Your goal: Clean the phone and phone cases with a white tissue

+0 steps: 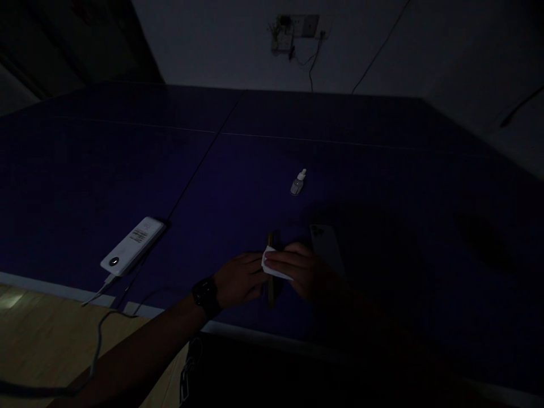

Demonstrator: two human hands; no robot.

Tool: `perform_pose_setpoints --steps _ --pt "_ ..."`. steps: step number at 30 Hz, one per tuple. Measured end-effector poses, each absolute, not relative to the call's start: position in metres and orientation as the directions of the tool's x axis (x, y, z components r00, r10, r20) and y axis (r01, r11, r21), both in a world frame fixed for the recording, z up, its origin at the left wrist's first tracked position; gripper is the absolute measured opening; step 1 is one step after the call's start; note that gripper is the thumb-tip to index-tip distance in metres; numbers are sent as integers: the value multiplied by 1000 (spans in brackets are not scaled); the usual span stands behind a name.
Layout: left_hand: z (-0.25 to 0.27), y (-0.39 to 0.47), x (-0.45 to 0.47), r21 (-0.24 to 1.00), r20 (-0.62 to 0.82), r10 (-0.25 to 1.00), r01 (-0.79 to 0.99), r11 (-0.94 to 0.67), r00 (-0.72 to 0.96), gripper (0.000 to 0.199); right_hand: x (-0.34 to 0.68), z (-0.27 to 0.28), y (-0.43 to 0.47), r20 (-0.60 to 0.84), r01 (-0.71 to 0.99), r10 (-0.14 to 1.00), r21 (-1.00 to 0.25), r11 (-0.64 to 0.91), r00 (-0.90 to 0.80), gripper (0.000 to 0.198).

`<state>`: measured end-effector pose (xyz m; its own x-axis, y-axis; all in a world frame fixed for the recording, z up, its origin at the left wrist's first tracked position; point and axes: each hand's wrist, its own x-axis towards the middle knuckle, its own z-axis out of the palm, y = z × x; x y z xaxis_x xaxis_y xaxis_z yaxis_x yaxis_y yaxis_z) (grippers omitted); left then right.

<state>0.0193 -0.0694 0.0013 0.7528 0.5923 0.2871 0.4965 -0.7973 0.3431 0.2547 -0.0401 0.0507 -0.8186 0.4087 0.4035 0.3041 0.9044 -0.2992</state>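
The light is dim. My right hand point(301, 269) has its fingers closed over a folded white tissue point(277, 271), pressing it against a narrow brownish object point(271, 296) whose kind I cannot make out. From the other side my left hand point(241, 279), with a dark watch on the wrist, grips that object near its middle. Its far end shows beyond the tissue, and its near end points towards the table's front edge. Just right of my right hand lies a smartphone point(329, 246), camera side up and partly covered by the hand.
A small dropper bottle point(297, 183) with a white top rests farther back on the dark blue table point(238, 187). On the left lies a white power bank point(134, 245) with a cable point(98, 334) running off the front edge. Sockets point(297, 25) and cords are on the wall behind.
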Motion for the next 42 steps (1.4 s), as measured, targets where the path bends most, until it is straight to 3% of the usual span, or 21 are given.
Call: perform_pose_setpoints --steps 4,6,12,19,22,26,31,33,37,42 --pt "5 -69 21 356 314 575 468 -809 755 25 259 59 -60 270 215 286 -263 941 -919 37" --pt "6 -69 21 357 317 573 464 -810 756 22 261 58 -66 239 221 287 -268 938 -928 37" --pt "2 -68 20 355 305 583 478 -803 753 34 260 41 -42 345 368 438 -252 895 -830 42" --pt "8 -69 22 369 306 584 472 -801 752 20 261 51 -68 276 199 263 -238 951 -924 37" --pt "8 -69 22 372 308 588 474 -798 748 22 263 53 -65 313 234 307 -249 940 -899 42" --pt "7 -68 21 385 290 575 457 -802 765 28 265 50 -49 375 379 459 -269 886 -805 46" --pt "8 -67 20 380 295 578 461 -801 761 24 272 51 -60 478 148 295 -321 936 -828 40" --pt "8 -67 20 371 300 575 462 -805 761 22 271 51 -60 468 164 309 -325 931 -828 40" --pt "6 -67 19 350 291 574 473 -809 765 27 264 46 -47 376 346 449 -311 885 -810 43" --pt "5 -67 19 348 291 571 471 -810 767 22 268 49 -56 362 195 345 -391 900 -866 39"
